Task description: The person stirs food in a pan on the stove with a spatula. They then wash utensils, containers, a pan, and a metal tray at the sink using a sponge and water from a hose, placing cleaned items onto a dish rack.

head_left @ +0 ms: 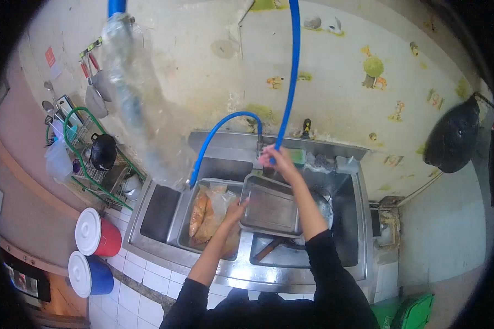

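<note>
My left hand (pixel 236 212) grips the left side of a rectangular metal tray (pixel 270 205), tilted over the middle of the sink. My right hand (pixel 281 163) is closed around a small pink sponge or cloth (pixel 267 156), above the tray's far edge by the tap. A blue hose (pixel 292 71) hangs down just behind this hand. Left of the tray, a larger metal pan (pixel 184 233) holds long bread-like brown pieces (pixel 198 213) and a clear plastic bag (pixel 219 202). A second blue hose (pixel 214 133) curves from the tap, its end above that pan.
A pan with a brown handle (pixel 268 250) lies in the right basin of the steel sink (pixel 362 230). Plastic-wrapped piping (pixel 132 104) hangs at front left. A green rack (pixel 85 189) holds dishes. Red (pixel 110 238) and blue (pixel 100 277) buckets with white lids stand left.
</note>
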`<move>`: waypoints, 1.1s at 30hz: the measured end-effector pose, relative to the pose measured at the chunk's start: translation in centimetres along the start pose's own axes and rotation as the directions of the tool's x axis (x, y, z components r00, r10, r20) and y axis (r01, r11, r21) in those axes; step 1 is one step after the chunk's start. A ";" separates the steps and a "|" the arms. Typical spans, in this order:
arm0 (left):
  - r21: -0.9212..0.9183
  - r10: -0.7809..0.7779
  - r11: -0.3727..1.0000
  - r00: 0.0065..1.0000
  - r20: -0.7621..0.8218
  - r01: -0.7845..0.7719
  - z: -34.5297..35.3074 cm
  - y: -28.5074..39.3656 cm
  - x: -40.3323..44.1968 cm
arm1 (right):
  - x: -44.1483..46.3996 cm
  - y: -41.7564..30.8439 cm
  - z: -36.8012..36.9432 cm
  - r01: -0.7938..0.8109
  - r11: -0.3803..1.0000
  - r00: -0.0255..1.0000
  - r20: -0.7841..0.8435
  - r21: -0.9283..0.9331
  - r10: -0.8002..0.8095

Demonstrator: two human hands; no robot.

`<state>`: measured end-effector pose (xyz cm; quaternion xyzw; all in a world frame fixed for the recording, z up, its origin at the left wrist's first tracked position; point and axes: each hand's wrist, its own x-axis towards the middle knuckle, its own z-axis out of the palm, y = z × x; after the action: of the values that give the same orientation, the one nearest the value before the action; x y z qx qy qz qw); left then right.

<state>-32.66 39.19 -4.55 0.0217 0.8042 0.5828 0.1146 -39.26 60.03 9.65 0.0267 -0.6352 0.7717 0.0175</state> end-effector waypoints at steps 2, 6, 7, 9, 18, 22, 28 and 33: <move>0.041 -0.006 0.999 1.000 0.017 0.005 0.3 3.5 1.3 | -1.9 0.4 0.8 -0.154 0.987 0.953 0.271 0.039 0.138; 0.144 0.216 0.961 0.966 0.145 -0.236 2.9 4.0 6.2 | -2.7 0.7 0.8 -0.205 0.961 0.909 0.328 -0.185 0.257; 0.085 0.425 0.896 0.897 0.122 -0.436 3.6 4.4 7.1 | -2.3 0.6 0.4 -0.224 0.940 0.913 0.282 -0.259 0.295; 0.182 0.314 0.920 0.931 0.184 -0.346 4.6 6.2 8.0 | -0.7 2.0 -1.2 -0.213 0.941 0.949 0.174 -0.264 0.263; 0.225 0.233 0.901 0.852 0.469 -0.371 6.7 4.5 12.0 | 1.5 3.7 -4.9 -0.149 0.939 0.983 0.053 -0.310 0.174; 0.020 0.720 0.684 0.679 0.139 -0.729 8.4 3.3 11.8 | 0.1 0.3 -4.5 -0.114 0.908 0.815 0.484 -0.404 0.318; -0.021 -0.031 0.999 0.937 0.348 0.041 5.8 7.1 9.8 | 2.0 0.3 -6.7 -0.153 0.914 0.963 0.152 -0.377 0.224; -0.127 -0.060 0.986 0.948 0.314 0.104 5.1 8.1 8.0 | 1.8 -0.5 -6.7 -0.167 0.897 0.877 0.354 -0.409 0.324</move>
<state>-40.17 47.83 0.28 0.0711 0.7332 0.6225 0.2644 -41.16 66.66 9.01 0.1032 -0.7549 0.6119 -0.2122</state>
